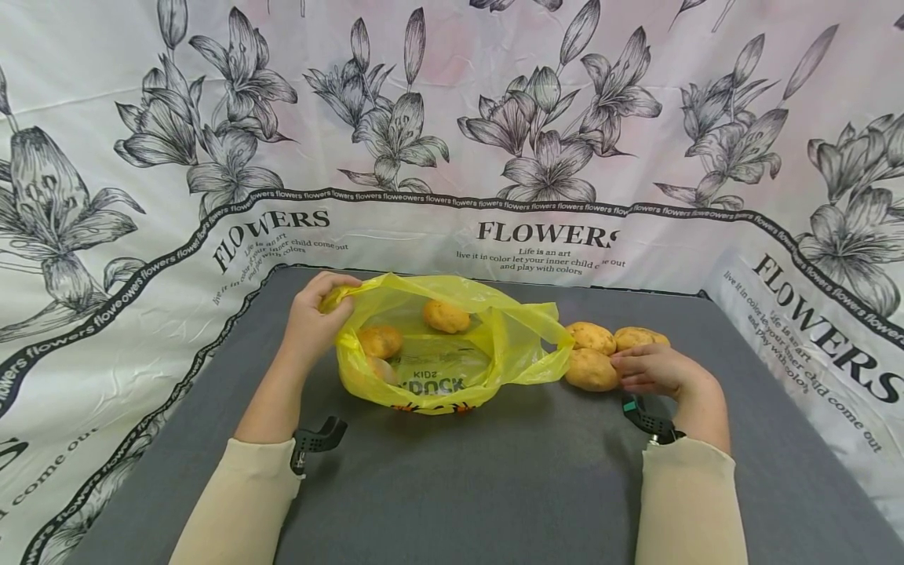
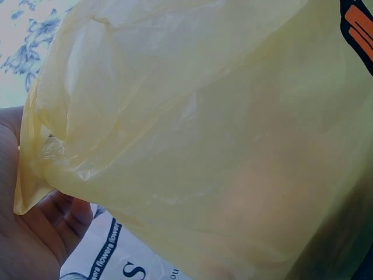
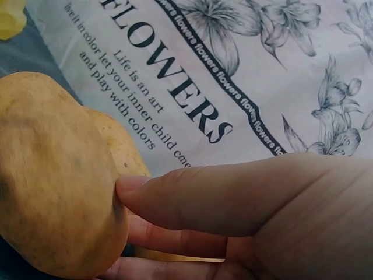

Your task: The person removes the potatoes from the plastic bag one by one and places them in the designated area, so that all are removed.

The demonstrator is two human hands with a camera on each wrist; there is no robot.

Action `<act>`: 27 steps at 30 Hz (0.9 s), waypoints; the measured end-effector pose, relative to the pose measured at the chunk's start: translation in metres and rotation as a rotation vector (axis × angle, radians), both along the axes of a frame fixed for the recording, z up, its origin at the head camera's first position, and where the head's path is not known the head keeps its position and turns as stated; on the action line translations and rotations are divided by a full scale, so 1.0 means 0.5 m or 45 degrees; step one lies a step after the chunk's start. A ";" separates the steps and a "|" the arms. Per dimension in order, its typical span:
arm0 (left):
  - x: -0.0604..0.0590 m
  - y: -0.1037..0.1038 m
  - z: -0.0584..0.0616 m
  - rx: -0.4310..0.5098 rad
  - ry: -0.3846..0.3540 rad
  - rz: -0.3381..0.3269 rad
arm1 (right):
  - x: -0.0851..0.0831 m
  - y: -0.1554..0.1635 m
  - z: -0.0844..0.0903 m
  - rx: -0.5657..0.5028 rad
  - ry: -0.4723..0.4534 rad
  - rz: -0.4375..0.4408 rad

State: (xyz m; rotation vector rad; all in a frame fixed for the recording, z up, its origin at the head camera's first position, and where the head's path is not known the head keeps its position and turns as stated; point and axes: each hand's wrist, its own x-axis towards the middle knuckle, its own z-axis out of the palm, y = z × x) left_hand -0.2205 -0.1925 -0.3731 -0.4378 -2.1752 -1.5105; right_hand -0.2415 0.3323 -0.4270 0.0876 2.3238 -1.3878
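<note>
Beige sleeves (image 1: 236,502) nearest me; left hand (image 1: 321,306) grips the yellow bag (image 1: 519,349), prolly so it gapes wide; right hand (image 1: 660,370) is loose, just touching the near potato (image 1: 590,370).

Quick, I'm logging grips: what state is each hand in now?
Left hand: closed, holding the yellow bag.
Right hand: touching the front potato; grip cannot be told.
</note>
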 end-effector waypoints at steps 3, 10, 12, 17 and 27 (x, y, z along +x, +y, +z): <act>0.000 0.000 0.000 -0.004 -0.002 0.001 | 0.002 -0.002 0.002 0.005 -0.003 -0.008; -0.001 -0.001 -0.002 -0.003 0.003 -0.005 | 0.003 -0.003 0.016 0.025 0.019 0.025; -0.001 -0.002 -0.002 -0.001 0.004 -0.007 | 0.004 -0.003 0.023 0.041 0.034 0.042; 0.000 -0.001 0.000 -0.005 0.003 -0.006 | 0.014 -0.008 0.047 0.118 0.087 0.070; -0.004 -0.001 -0.004 0.006 0.032 -0.022 | 0.037 -0.033 0.096 0.214 0.217 0.106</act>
